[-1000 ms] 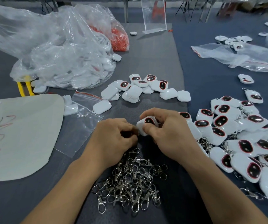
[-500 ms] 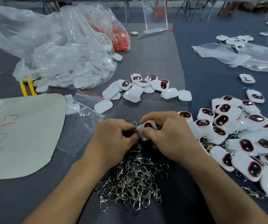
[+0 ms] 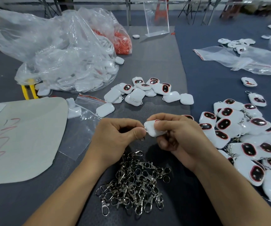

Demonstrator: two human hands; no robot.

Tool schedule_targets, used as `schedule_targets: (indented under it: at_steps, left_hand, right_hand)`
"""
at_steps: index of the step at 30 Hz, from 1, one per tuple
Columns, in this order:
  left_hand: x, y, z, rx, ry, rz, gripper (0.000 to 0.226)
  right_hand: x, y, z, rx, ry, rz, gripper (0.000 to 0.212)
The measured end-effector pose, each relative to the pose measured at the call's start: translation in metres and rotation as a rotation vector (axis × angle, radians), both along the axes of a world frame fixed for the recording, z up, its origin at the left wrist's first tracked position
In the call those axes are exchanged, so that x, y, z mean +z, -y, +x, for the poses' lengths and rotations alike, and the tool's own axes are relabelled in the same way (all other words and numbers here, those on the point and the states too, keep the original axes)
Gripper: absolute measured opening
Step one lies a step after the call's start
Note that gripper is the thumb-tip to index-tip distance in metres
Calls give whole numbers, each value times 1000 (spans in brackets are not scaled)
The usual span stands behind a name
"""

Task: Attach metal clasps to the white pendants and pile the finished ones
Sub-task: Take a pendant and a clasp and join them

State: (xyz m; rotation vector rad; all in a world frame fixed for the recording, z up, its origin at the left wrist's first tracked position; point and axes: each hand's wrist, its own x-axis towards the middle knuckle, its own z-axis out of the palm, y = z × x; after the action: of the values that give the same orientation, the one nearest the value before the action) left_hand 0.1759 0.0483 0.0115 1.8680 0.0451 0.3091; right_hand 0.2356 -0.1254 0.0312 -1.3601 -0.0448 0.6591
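On the grey mat (image 3: pixel 156 62), back left, clear bag (image 3: pixel 63 62): I am seeing it bulging with white pendants, stock not yet clasped.
Finished pile (image 3: pixel 245 141): lying at the right on the blue cloth (image 3: pixel 213 70), just beside the right forearm; metal rings are showing among the pendants.
Loose pendants (image 3: pixel 147 92): sitting in a small cluster beyond the hands; I am seeing no clasps on them.
Clasp heap (image 3: pixel 134 181): lying tangled between the two forearms.
Right hand (image 3: pixel 177 136): gripping the pendant in work, thumb and fingers curling round its body.
Left hand (image 3: pixel 115 137): pinching a clasp between thumb and forefinger, right against the pendant's corner.
Pendant in work (image 3: pixel 151 129): hanging just above the mat between the two hands, mostly its white side showing.
Clasp in work (image 3: pixel 142 137): mostly hiding under the thumb; I cannot tell whether it is through the loop.
Handling, pendant: I am judging it light, hard and smooth, likely slippery; taking it by the flat sides, leaving the corner loop free.
Handling, clasp: I am judging it small, stiff and springy; taking it by the ring.
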Motion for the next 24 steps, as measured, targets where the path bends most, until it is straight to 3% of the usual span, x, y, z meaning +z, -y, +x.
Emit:
schedule_targets:
  at_steps: [5,7,10,12,15,20,22,24]
  left_hand:
    - [3,-1,-1,-60,-77,-144,13]
    - [4,-1,-2,-22,-22,-19,12]
    - [4,0,-5,92,169,362,10]
    - [4,0,-7,151,231,466,12]
    - [4,-1,-5,98,140,230,23]
    - [7,3,-3,-25,-47,-205,14]
    - [7,4,-3,-14,-37,-205,13]
    - [6,3,-4,27,17,39,5]
  right_hand:
    - [1,-2,-8,-38,48,35,23]
    - [1,-4,-12,-97,121,20,18]
    - [-1,-7,-16,-158,215,-1,17]
    - [-1,-9,-18,-160,203,22,17]
    - [0,-10,-17,-127,72,97,17]
    - [1,-7,-13,-83,-31,146,18]
    - [1,-7,-14,-94,7,133,19]
    - [0,-7,-15,-145,114,89,20]
